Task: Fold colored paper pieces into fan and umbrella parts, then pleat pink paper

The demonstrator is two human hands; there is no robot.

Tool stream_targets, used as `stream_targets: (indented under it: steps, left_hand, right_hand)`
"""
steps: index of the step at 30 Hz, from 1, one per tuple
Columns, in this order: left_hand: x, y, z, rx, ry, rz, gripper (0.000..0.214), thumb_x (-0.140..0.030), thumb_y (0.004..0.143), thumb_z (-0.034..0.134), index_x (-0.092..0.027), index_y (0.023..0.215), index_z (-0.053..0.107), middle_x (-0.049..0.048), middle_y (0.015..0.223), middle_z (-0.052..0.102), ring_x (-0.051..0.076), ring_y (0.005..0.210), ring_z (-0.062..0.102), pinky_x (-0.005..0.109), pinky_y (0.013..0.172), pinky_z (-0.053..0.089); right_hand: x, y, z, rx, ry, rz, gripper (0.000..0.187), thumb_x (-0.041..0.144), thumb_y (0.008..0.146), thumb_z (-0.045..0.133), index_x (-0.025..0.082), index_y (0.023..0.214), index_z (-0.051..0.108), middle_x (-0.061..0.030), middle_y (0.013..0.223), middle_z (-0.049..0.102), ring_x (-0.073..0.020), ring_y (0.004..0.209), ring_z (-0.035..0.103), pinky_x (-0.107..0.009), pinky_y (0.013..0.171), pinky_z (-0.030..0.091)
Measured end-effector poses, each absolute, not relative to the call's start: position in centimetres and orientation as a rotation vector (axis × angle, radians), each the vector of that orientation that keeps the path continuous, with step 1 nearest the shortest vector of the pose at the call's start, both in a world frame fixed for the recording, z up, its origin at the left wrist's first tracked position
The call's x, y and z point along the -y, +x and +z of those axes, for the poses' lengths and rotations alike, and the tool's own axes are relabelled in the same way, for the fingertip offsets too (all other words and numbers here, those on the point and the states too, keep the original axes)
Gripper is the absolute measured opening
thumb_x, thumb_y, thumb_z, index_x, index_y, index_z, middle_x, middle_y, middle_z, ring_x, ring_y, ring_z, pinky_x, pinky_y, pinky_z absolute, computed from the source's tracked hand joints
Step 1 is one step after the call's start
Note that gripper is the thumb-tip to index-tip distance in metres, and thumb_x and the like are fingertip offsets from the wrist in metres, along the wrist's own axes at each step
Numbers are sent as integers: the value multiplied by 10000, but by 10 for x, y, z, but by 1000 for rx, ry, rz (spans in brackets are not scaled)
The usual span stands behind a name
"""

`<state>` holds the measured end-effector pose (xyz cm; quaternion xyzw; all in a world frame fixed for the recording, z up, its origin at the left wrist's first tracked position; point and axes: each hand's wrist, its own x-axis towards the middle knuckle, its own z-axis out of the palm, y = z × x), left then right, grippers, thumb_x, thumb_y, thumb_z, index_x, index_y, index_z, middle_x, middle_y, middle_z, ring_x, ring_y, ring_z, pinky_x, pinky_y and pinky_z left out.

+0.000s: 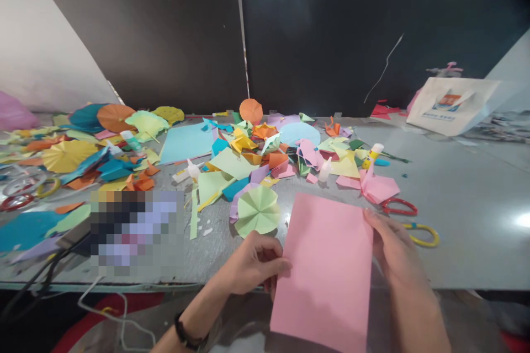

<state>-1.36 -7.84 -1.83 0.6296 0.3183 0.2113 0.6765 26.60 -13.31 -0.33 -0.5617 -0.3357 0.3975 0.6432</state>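
Apparently the pink sheet [325, 270] is unworked: flat, no fold or cut that I can see, any shaping still undone. Left hand [259, 261] and right hand [389, 240] grip its sides at the table's [464, 187] near edge; beyond lies a pleated green fan [257, 210].

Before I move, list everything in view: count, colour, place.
Table: 1, grey, beneath
Paper sheet: 1, pink, front centre
Nearest pleated disc: 1, pale green, left of sheet
Other pleated discs: several, mixed, behind and left
Flat sheet: 1, light blue, rear left of centre
Paper pieces: many, mixed colours, across table
Glue containers: several, white, yellow, green, among papers
Scissor loops: several, red and yellow, right and far left
Bag: 1, white, rear right
Cables: several, black and white, front left
Pixelated patch: 1, unclear, left
Panels: 2, black, behind
Wristband: 1, dark, left wrist
Left grip: 1, sheet's left edge
Right grip: 1, sheet's right edge
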Motion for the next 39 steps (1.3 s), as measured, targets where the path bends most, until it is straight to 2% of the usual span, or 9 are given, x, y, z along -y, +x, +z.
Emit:
stream_targets:
  steps: [4, 8, 13, 22, 26, 32, 35, 39]
  left_hand:
    - [79, -14, -18, -717, 1396, 493, 409, -483, 807, 807, -153, 655, 620, 1, 505, 602, 122, 418, 603, 187, 420, 466]
    - [78, -15, -18, -720, 1399, 507, 426, -504, 805, 811, -149, 656, 627, 5, 506, 605, 125, 421, 603, 190, 420, 466]
    - [77, -13, -19, -736, 1399, 538, 449, -546, 802, 806, -135, 682, 670, 16, 512, 614, 130, 430, 609, 192, 420, 458]
    - [76, -14, -21, -738, 1349, 601, 484, -577, 790, 814, -141, 672, 639, 5, 513, 603, 120, 405, 590, 196, 408, 453]
    - [76, -13, -21, -730, 1348, 605, 485, -578, 790, 813, -146, 667, 632, 10, 507, 612, 128, 411, 604, 193, 410, 451]
    - [77, -14, -22, -659, 1351, 521, 465, -558, 815, 806, -151, 681, 624, 20, 528, 636, 144, 443, 634, 202, 436, 466]
    - [79, -14, -21, -571, 1350, 486, 429, -539, 841, 800, -129, 782, 689, 51, 625, 692, 163, 526, 676, 215, 489, 494]
    - [77, -11, -21, -489, 1291, 702, 422, -485, 886, 787, -126, 1104, 744, 131, 1030, 770, 230, 916, 735, 290, 795, 575]
  right_hand:
    - [133, 268, -6, 765, -1271, 902, 466, 637, 772, 828, 235, 590, 677, -37, 604, 671, -223, 562, 599, -337, 526, 476]
    - [133, 267, -5, 773, -1282, 899, 457, 664, 756, 833, 231, 653, 726, -56, 679, 721, -243, 617, 641, -351, 582, 521]
    - [134, 260, -1, 739, -1234, 895, 448, 633, 714, 884, 216, 637, 739, -37, 677, 718, -212, 620, 631, -307, 572, 503]
    - [132, 264, -3, 885, -1309, 898, 460, 663, 749, 828, 211, 679, 777, -66, 769, 760, -272, 742, 681, -356, 678, 562]
    - [133, 264, -3, 888, -1312, 875, 449, 635, 738, 848, 213, 634, 736, -42, 711, 728, -252, 698, 655, -337, 642, 537]
    - [138, 245, 6, 810, -1295, 924, 333, 521, 733, 901, 225, 856, 810, -31, 796, 769, -236, 713, 669, -302, 616, 517]
    - [141, 237, 10, 845, -1343, 875, 338, 523, 725, 904, 206, 789, 804, -33, 736, 749, -211, 642, 637, -282, 558, 483]
    - [144, 229, 11, 921, -1395, 890, 403, 574, 745, 870, 182, 743, 778, -40, 681, 715, -200, 586, 606, -279, 519, 459]
